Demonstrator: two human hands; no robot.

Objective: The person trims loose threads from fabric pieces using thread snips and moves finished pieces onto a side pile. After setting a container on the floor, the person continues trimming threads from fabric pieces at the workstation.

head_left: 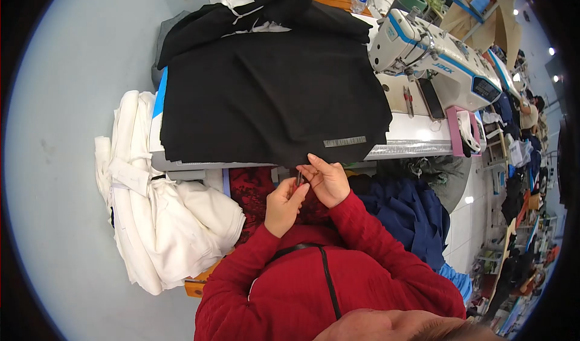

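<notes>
My left hand (286,208) is closed around a small pair of thread snips (299,178), their metal tip pointing up. Close beside it, my right hand (326,181) has its fingertips bent together at the front edge of the black fabric (272,93). Whatever those fingers pinch is too small to make out. The black fabric lies in a broad layer across the sewing table, and a grey printed strip (344,141) sits near its front edge, just above my right hand.
A white sewing machine (435,57) stands right of the fabric. By it lie red-handled snips (408,102), a phone (431,98) and a pink box (462,132). White cloth (175,220) hangs at left near the wall; navy cloth (405,208) lies at right below the table.
</notes>
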